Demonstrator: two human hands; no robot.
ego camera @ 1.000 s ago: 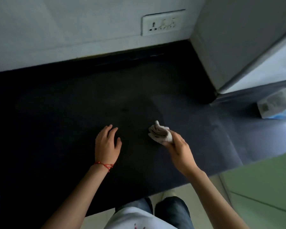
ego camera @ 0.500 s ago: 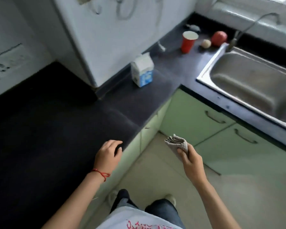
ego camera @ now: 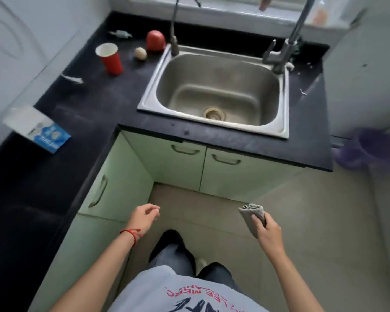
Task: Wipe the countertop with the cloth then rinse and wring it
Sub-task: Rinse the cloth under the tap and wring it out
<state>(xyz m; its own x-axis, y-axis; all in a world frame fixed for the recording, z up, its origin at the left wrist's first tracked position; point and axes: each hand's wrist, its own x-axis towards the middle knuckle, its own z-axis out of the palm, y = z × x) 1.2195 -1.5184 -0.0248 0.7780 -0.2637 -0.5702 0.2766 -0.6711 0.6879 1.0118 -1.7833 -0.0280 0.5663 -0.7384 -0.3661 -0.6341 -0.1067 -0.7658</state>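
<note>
A folded grey cloth [ego camera: 252, 216] is gripped in my right hand [ego camera: 267, 231], held over the floor in front of the cabinets. My left hand [ego camera: 143, 218] hangs free with fingers loosely apart, off the counter and holding nothing. The black countertop [ego camera: 92, 104] runs along the left and turns behind the steel sink [ego camera: 149, 95], which lies ahead with its empty basin. A tall tap [ego camera: 282, 52] stands at the sink's back right corner and a thin spout [ego camera: 174, 34] at its back left.
On the counter left of the sink stand a red cup [ego camera: 110, 58], an egg [ego camera: 141, 53] and a red fruit [ego camera: 155, 40]. A blue and white carton [ego camera: 37, 129] stands further left. Green cabinet doors [ego camera: 185, 165] are below. A purple bucket [ego camera: 369, 149] sits at right.
The view has swung right from the dark counter to the sink. My right hand carried the cloth off the counter, and my left hand left the counter's edge.
</note>
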